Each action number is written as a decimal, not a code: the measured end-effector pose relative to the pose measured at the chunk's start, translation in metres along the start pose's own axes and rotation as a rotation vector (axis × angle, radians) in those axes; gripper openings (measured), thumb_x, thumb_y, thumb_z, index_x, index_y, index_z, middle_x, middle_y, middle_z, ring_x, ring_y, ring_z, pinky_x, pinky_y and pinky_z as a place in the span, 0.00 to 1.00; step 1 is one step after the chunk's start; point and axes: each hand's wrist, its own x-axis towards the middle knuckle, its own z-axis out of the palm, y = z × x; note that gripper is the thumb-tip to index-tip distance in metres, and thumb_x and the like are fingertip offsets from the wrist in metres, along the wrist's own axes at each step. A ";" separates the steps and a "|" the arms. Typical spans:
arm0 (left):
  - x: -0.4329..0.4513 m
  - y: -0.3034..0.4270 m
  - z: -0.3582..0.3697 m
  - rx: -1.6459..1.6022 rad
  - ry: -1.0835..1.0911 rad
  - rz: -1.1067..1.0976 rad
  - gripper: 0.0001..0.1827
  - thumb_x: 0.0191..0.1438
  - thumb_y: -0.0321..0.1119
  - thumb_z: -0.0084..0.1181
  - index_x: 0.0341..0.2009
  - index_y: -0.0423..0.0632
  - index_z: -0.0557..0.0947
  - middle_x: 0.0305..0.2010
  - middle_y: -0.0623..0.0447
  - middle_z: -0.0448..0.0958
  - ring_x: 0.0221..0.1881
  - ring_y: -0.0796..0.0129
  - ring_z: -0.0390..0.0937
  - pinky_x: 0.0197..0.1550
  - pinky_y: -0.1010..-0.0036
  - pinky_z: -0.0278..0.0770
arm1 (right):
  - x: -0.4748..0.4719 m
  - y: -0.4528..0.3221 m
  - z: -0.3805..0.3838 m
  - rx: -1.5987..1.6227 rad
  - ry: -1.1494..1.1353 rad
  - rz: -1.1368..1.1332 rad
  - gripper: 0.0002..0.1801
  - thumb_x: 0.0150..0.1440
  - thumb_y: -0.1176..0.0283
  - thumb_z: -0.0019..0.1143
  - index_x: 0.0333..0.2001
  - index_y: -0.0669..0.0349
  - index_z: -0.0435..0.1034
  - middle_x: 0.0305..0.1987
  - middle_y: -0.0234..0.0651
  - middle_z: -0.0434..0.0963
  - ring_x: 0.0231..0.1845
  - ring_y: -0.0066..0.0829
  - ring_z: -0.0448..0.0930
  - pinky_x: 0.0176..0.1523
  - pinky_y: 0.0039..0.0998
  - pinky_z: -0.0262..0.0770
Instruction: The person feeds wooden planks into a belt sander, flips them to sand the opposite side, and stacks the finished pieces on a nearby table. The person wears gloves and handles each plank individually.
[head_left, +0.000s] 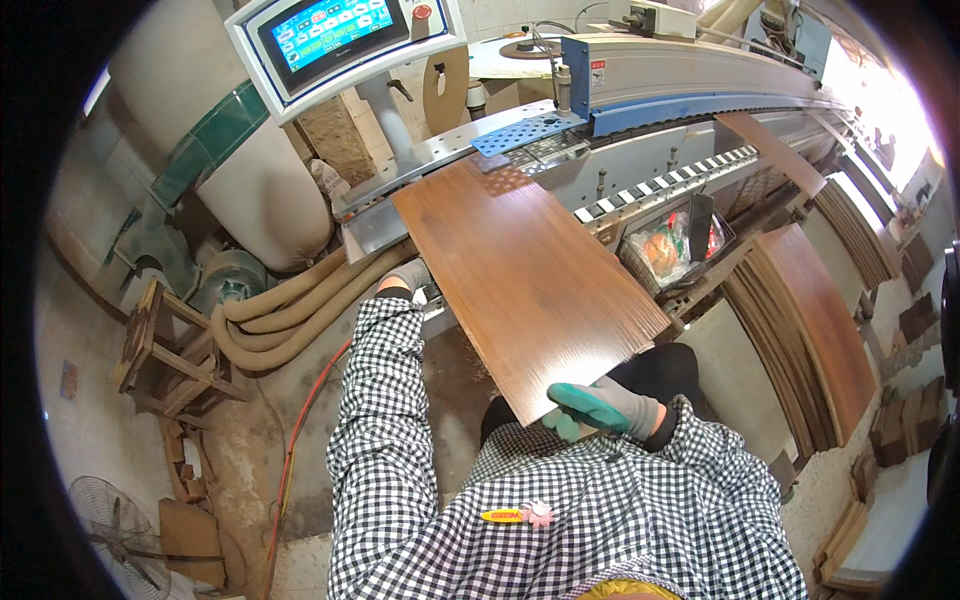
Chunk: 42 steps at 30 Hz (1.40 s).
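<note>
A brown wood-grain panel (532, 277) slants across the middle, its far end under the blue perforated plate (525, 135) of an edge-banding machine (675, 64). My right hand (611, 409), in a grey glove with a green coated palm, grips the panel's near edge, the thumb along that edge and the green fingertips below it. My left hand (411, 276), also gloved, is at the panel's left edge. Its fingers are hidden under the board, so their hold does not show.
A control panel with a lit screen (337, 34) and red button stands at upper left. Ribbed hoses (277, 322) and a red air line (296, 442) run at left. A basket (667, 247) hangs on the machine. Stacked panels (810, 337) stand at right; a fan (112, 525) stands lower left.
</note>
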 end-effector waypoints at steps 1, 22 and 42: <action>0.005 -0.003 -0.001 -0.008 -0.005 -0.006 0.32 0.55 0.57 0.35 0.57 0.49 0.65 0.59 0.51 0.62 0.60 0.62 0.58 0.58 0.65 0.55 | 0.005 0.003 0.001 0.059 -0.007 0.031 0.18 0.55 0.66 0.51 0.46 0.64 0.66 0.40 0.29 0.73 0.38 0.17 0.72 0.40 0.20 0.69; 0.016 0.000 0.002 0.092 -0.009 -0.069 0.32 0.53 0.58 0.39 0.54 0.49 0.69 0.55 0.46 0.65 0.53 0.60 0.63 0.54 0.66 0.59 | 0.009 0.013 0.002 -0.019 0.277 -0.262 0.18 0.53 0.69 0.54 0.46 0.64 0.67 0.41 0.30 0.73 0.40 0.20 0.73 0.43 0.21 0.69; 0.034 -0.010 -0.004 0.103 -0.036 -0.024 0.23 0.56 0.49 0.40 0.49 0.49 0.74 0.48 0.53 0.73 0.47 0.66 0.68 0.50 0.72 0.63 | -0.029 -0.035 -0.093 0.267 0.824 -0.414 0.14 0.52 0.63 0.54 0.32 0.65 0.70 0.15 0.33 0.72 0.12 0.22 0.70 0.15 0.20 0.64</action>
